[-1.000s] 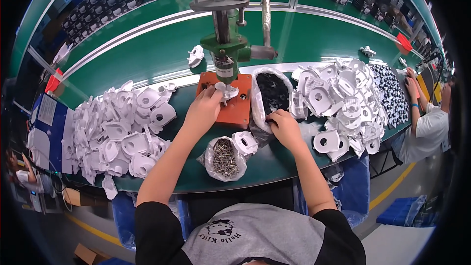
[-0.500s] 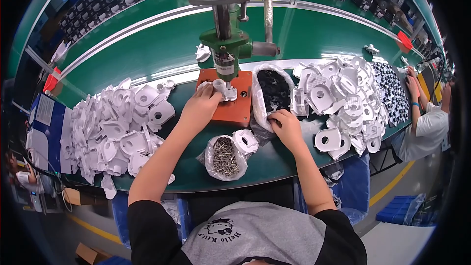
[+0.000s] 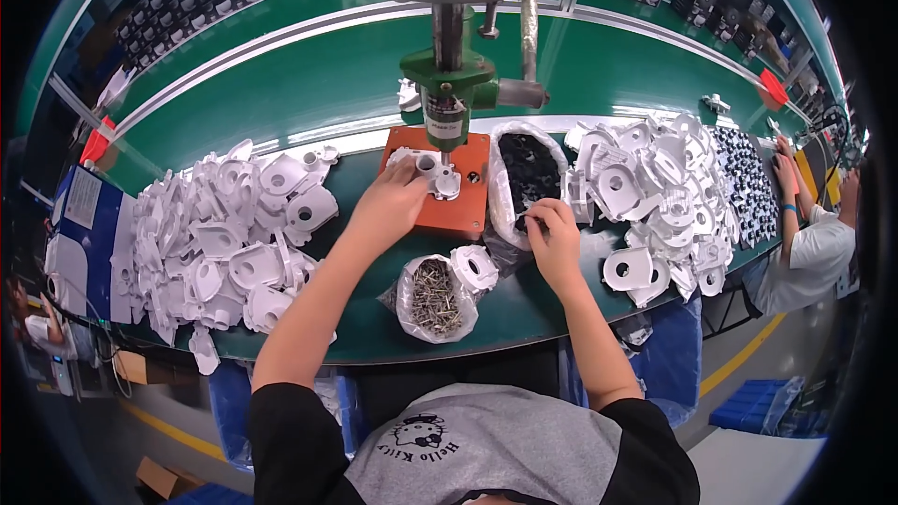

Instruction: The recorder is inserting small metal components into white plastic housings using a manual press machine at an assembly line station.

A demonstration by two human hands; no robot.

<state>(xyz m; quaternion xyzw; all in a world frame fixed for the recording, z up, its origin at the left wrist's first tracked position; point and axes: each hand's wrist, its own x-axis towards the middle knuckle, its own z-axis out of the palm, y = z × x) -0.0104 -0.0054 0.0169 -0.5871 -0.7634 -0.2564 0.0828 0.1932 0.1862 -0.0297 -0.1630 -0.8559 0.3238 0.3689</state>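
Note:
My left hand [image 3: 393, 201] is closed on a white plastic part [image 3: 447, 185], which lies on an orange block [image 3: 454, 216]. Just above that part is the spindle of a green press-like machine [image 3: 447, 98]. My right hand [image 3: 556, 236] has its fingertips pinched together at the near right side of a clear plastic bag [image 3: 499, 189] full of small black pieces [image 3: 528, 165]. What the pinched fingers hold, if anything, is too small to make out. Nearer me, an open bag of metal screws [image 3: 435, 297] stands beside a loose white part [image 3: 474, 266].
Heaps of white plastic parts lie left [image 3: 224, 252] and right [image 3: 645, 178] on the green bench. Rows of small dark-and-white pieces [image 3: 744, 173] are beyond the right heap. A co-worker's arm [image 3: 789, 189] reaches in there. Blue bins [image 3: 678, 355] stand below the bench edge.
The view has shifted a little, so the machine appears further right. My right fingertips have moved slightly away from me along the bag's edge. My left hand stays on the white part.

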